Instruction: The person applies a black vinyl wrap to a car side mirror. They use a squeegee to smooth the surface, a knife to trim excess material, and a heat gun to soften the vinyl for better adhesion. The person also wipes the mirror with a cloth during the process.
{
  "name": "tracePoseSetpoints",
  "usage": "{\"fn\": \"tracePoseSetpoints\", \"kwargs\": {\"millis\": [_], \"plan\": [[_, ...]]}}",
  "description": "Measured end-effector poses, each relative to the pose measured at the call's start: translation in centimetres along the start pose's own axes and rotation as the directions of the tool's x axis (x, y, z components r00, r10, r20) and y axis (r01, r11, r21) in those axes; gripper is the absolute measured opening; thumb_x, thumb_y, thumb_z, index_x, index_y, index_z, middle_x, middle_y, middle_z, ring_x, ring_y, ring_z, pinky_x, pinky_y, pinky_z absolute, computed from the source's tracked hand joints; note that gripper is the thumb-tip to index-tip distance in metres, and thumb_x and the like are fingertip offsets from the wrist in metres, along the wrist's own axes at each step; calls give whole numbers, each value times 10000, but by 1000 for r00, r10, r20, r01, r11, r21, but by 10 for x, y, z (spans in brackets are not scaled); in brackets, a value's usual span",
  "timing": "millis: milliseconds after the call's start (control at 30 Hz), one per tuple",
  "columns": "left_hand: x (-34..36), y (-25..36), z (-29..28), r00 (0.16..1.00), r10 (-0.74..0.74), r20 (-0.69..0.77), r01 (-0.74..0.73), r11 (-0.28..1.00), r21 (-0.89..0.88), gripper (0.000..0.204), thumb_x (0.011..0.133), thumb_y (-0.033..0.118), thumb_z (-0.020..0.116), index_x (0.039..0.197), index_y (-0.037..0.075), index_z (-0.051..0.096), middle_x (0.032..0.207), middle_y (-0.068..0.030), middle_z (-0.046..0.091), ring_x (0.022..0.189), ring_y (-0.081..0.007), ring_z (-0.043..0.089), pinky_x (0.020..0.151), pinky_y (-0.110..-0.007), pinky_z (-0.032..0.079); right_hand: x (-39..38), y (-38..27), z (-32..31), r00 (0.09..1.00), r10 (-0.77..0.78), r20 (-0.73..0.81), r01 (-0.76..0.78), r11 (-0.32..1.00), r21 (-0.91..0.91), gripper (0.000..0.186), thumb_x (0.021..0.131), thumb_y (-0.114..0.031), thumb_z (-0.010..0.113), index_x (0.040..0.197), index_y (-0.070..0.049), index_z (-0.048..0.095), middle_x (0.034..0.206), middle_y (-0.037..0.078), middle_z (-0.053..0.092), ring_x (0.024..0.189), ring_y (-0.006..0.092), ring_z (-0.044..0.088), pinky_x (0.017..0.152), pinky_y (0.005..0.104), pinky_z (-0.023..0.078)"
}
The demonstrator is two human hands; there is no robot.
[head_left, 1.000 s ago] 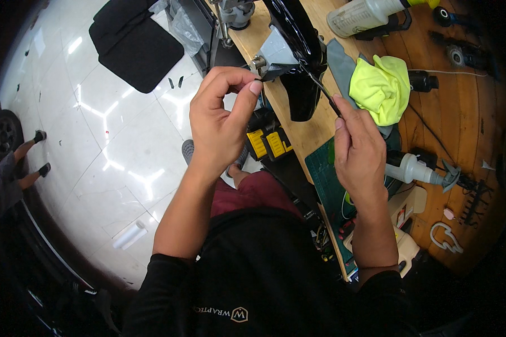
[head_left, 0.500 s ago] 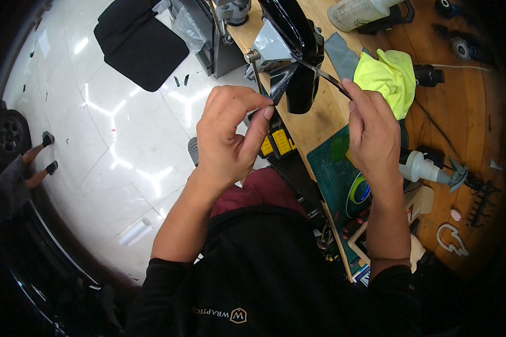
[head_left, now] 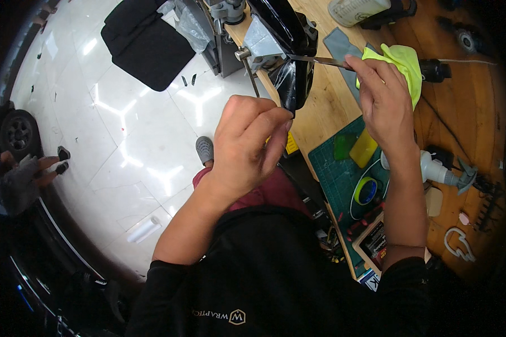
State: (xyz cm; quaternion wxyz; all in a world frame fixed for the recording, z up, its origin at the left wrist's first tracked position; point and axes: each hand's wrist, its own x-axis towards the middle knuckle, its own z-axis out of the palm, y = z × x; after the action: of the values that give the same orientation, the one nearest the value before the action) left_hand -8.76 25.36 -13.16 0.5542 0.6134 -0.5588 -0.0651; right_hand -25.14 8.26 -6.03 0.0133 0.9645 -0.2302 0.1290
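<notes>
A glossy black curved part [head_left: 277, 25] stands in a grey metal clamp [head_left: 262, 40] at the bench edge. Thin shiny black film [head_left: 287, 80] hangs off its near end. My left hand [head_left: 244, 143] pinches the lowest tip of this film between thumb and fingers. In my right hand [head_left: 388, 104] is a slim metal tool that looks like a cutter knife [head_left: 327, 61], held nearly level. Its tip meets the part beside the clamp, where the film starts; the exact contact is too small to make out.
On the wooden bench lie a bright yellow cloth [head_left: 406, 62], a grey flat piece [head_left: 338, 46], a green cutting mat [head_left: 327, 163], a tape roll [head_left: 365, 191] and spray bottles [head_left: 433, 168]. A black mat [head_left: 149, 48] lies on the white floor. Someone [head_left: 25, 177] sits at far left.
My left hand has shifted right and slightly down with the film tip. My right hand has moved right, and the knife-like tool has swung from slanting to nearly level.
</notes>
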Motion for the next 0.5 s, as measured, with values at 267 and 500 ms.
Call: {"fn": "tracePoseSetpoints", "kwargs": {"millis": [267, 500], "plan": [[2, 7, 18, 998, 45, 44, -46, 998, 29, 246, 678, -64, 705, 895, 42, 658, 862, -88, 603, 790, -248, 562, 677, -335, 444, 6, 24, 4, 994, -95, -57, 94, 995, -27, 424, 734, 23, 618, 1131, -123, 645, 942, 82, 608, 877, 287, 577, 810, 418, 455], [4, 11, 32, 995, 73, 69, -76, 996, 47, 246, 681, -42, 709, 898, 59, 653, 869, -78, 601, 780, -253, 551, 699, -350, 408, 9, 39, 5, 991, -115, -64, 112, 992, -55, 436, 732, 21, 616, 1132, -149, 644, 962, 76, 603, 913, 277, 574, 836, 410, 452]]}}
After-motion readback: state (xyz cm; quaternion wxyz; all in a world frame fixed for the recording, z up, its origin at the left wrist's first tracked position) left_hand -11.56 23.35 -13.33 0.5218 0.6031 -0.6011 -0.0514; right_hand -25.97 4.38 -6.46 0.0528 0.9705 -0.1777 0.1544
